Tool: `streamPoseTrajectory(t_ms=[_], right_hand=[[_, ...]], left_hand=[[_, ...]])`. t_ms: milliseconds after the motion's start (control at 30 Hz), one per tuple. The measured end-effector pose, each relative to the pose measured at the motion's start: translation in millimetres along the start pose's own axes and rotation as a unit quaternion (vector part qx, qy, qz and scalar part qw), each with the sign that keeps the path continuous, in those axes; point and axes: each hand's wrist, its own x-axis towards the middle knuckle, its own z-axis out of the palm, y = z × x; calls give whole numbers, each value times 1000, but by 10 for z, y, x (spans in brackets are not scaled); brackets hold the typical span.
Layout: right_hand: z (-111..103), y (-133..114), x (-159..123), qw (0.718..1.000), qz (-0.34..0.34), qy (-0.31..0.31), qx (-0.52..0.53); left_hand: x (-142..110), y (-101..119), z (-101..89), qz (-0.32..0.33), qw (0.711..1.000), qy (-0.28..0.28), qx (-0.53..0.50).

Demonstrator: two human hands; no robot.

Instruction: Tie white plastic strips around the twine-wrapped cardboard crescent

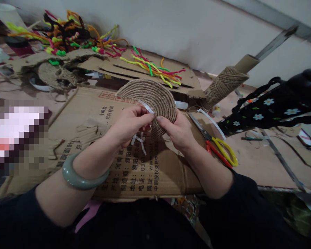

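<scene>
A coiled jute twine disc (150,90), flat and brown, is held up over the cardboard sheet. My right hand (180,131) grips its right edge, with the thumb lying on the front face. My left hand (129,126), below a green bangle (79,176), is closed at the disc's lower left, its thumb and finger pinching a narrow white strip (145,106) against or close to the twine. Curled white strip pieces (139,140) hang beneath the left fingers. The disc's back and the fingers behind it are hidden.
Flattened cardboard (93,166) lies under my hands. Scissors (217,145) with red and yellow handles rest at the right, by a twine spool (226,83) and a black flowered bag (259,110). Colourful pipe cleaners (155,67) and a glue tube (100,75) lie at the back.
</scene>
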Motion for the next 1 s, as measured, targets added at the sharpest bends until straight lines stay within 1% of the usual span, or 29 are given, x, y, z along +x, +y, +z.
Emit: streamPoseTrajectory(t_ms=[100, 400, 733, 867, 1000], right_hand=[[-3, -15, -4, 1000, -3, 0, 4], [-1, -24, 2, 997, -33, -1, -67], [20, -5, 7, 1000, 2, -1, 6], [20, -1, 3, 999, 25, 5, 25], [13, 12, 1, 999, 31, 15, 29]], left_hand=[[-2, -1, -2, 5, 1000, -3, 2], [14, -18, 0, -6, 1000, 13, 6], [-4, -2, 5, -5, 1000, 20, 5], [-3, -7, -2, -3, 1000, 14, 4], [-1, -22, -14, 9, 1000, 2, 2]])
